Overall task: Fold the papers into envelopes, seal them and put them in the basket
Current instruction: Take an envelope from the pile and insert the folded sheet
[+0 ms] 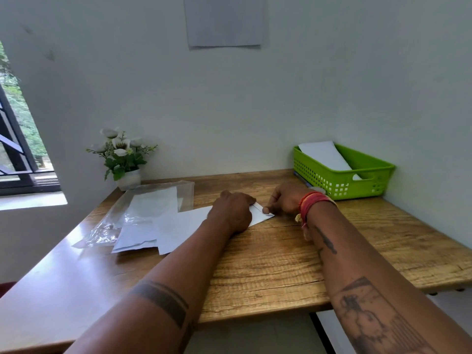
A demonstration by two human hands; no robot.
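Where both hands press, paper (186,223) beneath

No legible text, labels or numbers anywhere. Grey sheet (225,21) on wall blank; marks on forearm tattoos too blurred to read.

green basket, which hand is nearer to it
Right. The right hand works just in front-left of the green basket; the left hand lies farther left, on the paper.

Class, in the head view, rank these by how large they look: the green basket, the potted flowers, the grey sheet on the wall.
1. Green basket and grey sheet: too alike to rank; the sheet is cut off at the top.
2. Potted flowers: smallest.
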